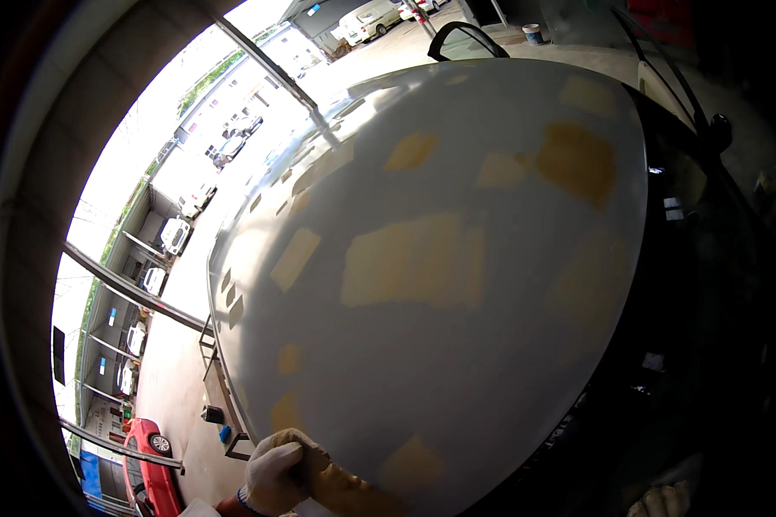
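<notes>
A large grey car body panel point(422, 345) fills the middle, rounded along its edges and marked with several yellowish, filler-like patches point(409, 263). My left hand point(276, 470), in a pale work glove with a blue-edged cuff, is at the panel's near left edge. Its fingers are curled closed. Beside them is a tan, smeared shape point(349, 491); whether it is a held thing or part of the panel is unclear. At the bottom right, in deep shade, some fingers of my right hand point(662, 500) show, cut off by the picture's lower edge. What they touch is hidden.
Dark glass or trim borders the panel on the right. A black side mirror point(467, 41) stands at the far edge. To the left are a metal stand point(233, 439), a blue object point(224, 433) and a red car point(151, 465). A bucket point(533, 34) stands at the back.
</notes>
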Demonstrator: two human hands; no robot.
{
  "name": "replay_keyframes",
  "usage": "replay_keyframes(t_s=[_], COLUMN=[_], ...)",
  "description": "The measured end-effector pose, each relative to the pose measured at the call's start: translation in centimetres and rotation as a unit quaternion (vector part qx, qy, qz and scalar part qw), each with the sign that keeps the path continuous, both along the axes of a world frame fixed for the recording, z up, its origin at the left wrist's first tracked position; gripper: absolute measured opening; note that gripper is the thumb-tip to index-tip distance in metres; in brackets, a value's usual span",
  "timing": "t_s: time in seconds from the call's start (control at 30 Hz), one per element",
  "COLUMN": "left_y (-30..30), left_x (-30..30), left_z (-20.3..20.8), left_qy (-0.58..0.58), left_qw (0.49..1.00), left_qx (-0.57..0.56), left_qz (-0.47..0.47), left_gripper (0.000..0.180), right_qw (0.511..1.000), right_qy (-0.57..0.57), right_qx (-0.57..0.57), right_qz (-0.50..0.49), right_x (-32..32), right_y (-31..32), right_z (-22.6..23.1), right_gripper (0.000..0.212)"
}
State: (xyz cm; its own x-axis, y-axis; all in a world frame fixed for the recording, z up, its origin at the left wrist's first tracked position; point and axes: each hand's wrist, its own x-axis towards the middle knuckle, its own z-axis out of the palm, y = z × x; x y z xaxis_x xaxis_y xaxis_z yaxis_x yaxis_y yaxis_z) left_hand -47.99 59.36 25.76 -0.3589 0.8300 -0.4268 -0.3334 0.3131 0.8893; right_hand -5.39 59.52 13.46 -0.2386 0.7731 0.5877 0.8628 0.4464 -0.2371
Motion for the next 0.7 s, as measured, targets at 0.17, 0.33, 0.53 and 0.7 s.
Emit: replay_keyframes(t_s=[0.17, 0.33, 0.53, 0.7], left_y=[0.7, 2.9, 5.9, 6.2], left_x=[0.1, 1.6, 5.7, 7.0], left_z=[0.4, 1.5, 2.0, 1.6], left_qy=[0.001, 0.115, 0.136, 0.228], left_qw=[1.0, 0.993, 0.99, 0.968], left_qx=[-0.009, -0.019, -0.03, -0.013], left_qz=[-0.012, -0.011, -0.021, -0.102], left_gripper=[0.023, 0.027, 0.033, 0.031], right_qw=[0.999, 0.998, 0.994, 0.982], right_qy=[-0.008, 0.029, 0.088, 0.098], right_qx=[0.02, 0.04, 0.012, -0.031], right_qz=[-0.024, -0.028, 0.065, 0.16], right_x=[-1.1, -3.9, -7.9, -11.1], right_y=[0.6, 2.8, 6.0, 6.8], right_z=[0.2, 2.7, 6.3, 8.4], right_gripper=[0.019, 0.016, 0.015, 0.024])
